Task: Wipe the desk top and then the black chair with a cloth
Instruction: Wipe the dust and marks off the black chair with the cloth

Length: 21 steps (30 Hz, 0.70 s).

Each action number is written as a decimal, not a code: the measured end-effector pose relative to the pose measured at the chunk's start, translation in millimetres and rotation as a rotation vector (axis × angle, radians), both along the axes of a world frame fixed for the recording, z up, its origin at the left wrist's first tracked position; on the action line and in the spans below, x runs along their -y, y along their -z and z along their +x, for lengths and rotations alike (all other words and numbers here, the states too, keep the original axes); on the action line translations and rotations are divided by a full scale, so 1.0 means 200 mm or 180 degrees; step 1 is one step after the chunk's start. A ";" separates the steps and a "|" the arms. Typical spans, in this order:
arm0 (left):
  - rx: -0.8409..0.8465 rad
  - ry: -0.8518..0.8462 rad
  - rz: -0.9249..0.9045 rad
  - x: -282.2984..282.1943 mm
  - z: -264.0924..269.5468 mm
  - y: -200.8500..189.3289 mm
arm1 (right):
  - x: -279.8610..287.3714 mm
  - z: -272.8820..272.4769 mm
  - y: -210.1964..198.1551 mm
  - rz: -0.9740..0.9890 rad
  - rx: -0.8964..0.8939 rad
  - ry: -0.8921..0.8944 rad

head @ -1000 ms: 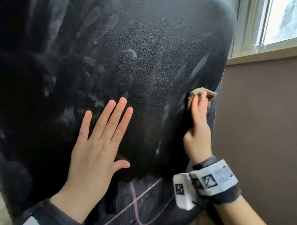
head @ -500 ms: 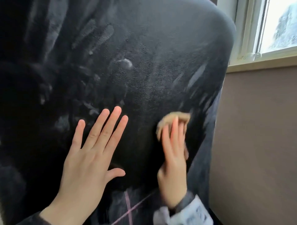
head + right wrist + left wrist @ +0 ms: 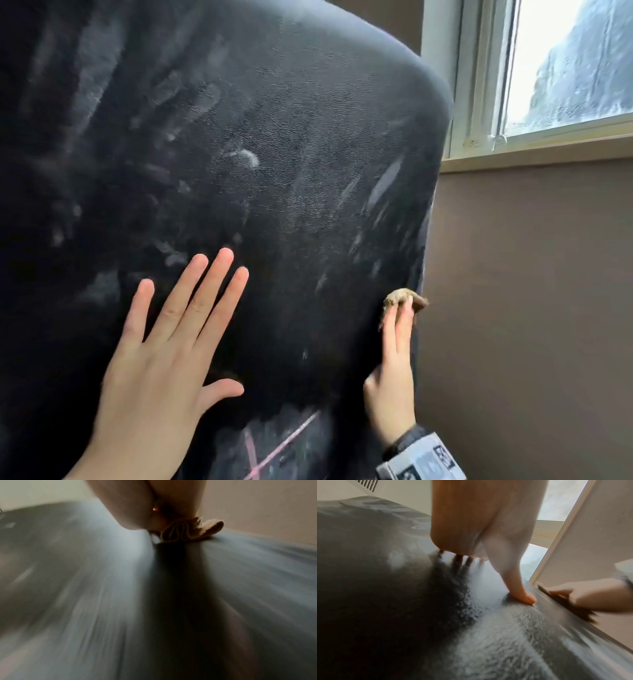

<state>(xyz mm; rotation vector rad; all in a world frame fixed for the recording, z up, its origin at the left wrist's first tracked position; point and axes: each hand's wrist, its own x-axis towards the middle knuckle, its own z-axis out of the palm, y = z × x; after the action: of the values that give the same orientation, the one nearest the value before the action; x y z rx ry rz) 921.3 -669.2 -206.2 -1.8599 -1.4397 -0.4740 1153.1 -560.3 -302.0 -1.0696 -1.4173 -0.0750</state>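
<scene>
- The left hand (image 3: 161, 370) lies flat on the black chair (image 3: 274, 144), fingers straight and spread.
- The right hand (image 3: 392, 383) presses the tan cloth (image 3: 404, 297) under straight, close fingertips at the chair's right edge.

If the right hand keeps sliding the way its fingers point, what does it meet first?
Probably nothing solid: the right hand presses the cloth at the black chair back's right edge, fingers pointing up along it. Depth unclear.

Right wrist view: chair back (image 3: 240, 588) smeared by motion blur, texture unreadable. Right hand (image 3: 145, 504) cut off at the top edge; its fingers hide most of the cloth (image 3: 192, 532). Head view: cloth (image 3: 404, 297) mostly under fingertips, left forearm cropped at the bottom edge.
</scene>
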 end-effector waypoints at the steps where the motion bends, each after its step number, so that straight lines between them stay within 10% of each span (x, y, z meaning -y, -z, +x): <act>1: 0.0021 0.0003 0.0002 0.00 0.00 0.00 | 0.01 0.00 0.06 -0.0004 0.0087 -0.0041; 7: 0.0014 0.0022 0.0109 0.01 0.02 0.00 | -0.18 0.31 -0.70 0.0172 -0.0113 -0.0189; 14: 0.0130 0.0068 0.0060 0.03 0.07 -0.01 | -0.09 0.16 0.05 -0.0207 -0.0048 -0.0125; 21: -0.0001 0.0205 0.0259 0.03 0.08 0.00 | -0.21 0.29 -0.65 0.0017 -0.0277 -0.0284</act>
<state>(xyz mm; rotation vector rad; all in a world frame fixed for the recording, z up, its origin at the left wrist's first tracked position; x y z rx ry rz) 937.4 -675.9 -205.7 -1.8454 -1.3439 -0.5558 1211.0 -518.8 -172.8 -0.9924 -1.3835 0.0317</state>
